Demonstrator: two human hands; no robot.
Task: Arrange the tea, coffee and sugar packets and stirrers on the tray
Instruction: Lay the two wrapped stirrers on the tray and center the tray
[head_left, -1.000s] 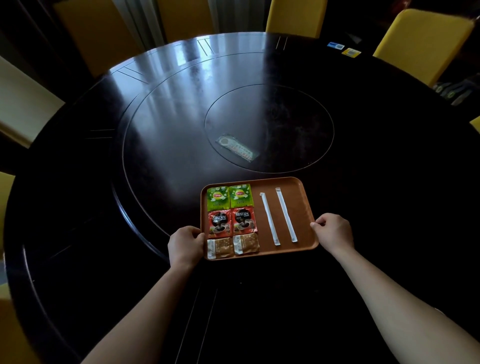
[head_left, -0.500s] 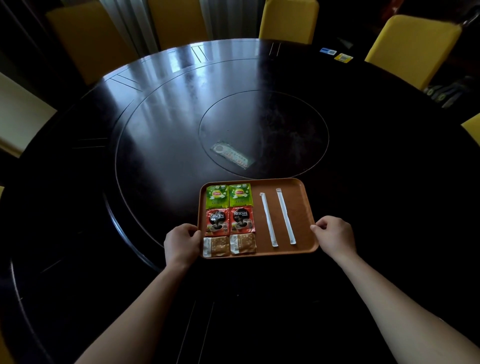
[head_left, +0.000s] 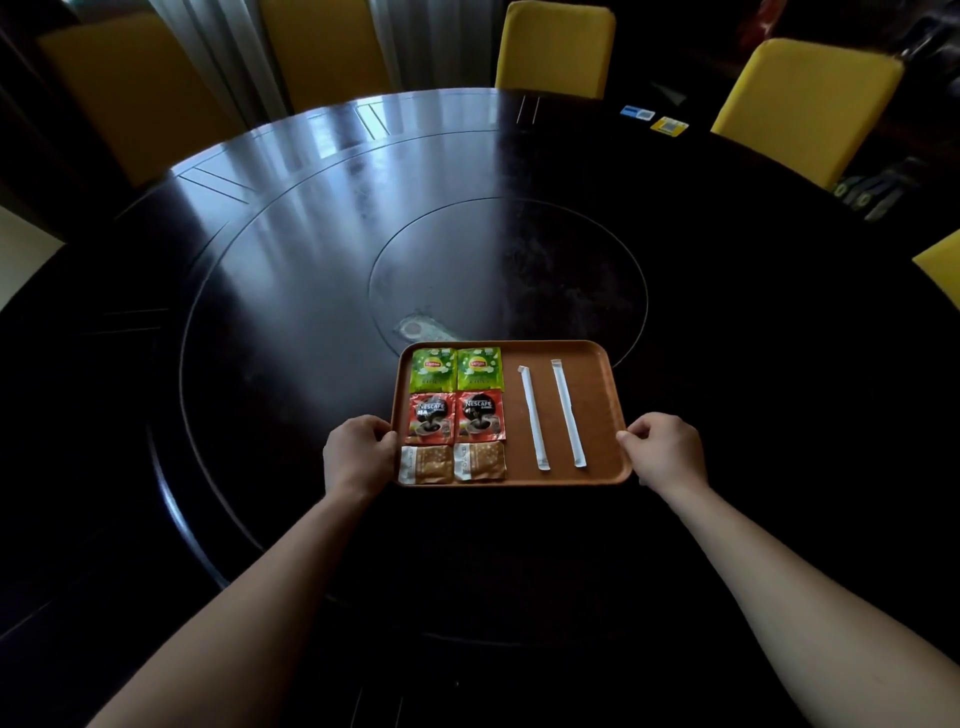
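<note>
While the left hand (head_left: 358, 457) curls its fingers around the left edge of the brown tray (head_left: 597, 410) and the right hand (head_left: 667, 451) pinches the right edge, the tray sits on the dark round table (head_left: 291, 270). On its left half lie two green tea packets (head_left: 456, 369), two red coffee packets (head_left: 456, 417) and two tan sugar packets (head_left: 452, 462) in neat rows. Two white wrapped stirrers (head_left: 550, 418) lie side by side on the right half, apart from the packets.

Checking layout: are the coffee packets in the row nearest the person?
No: the coffee packets sit in the middle row, sugar packets nearest, tea packets farthest.
</note>
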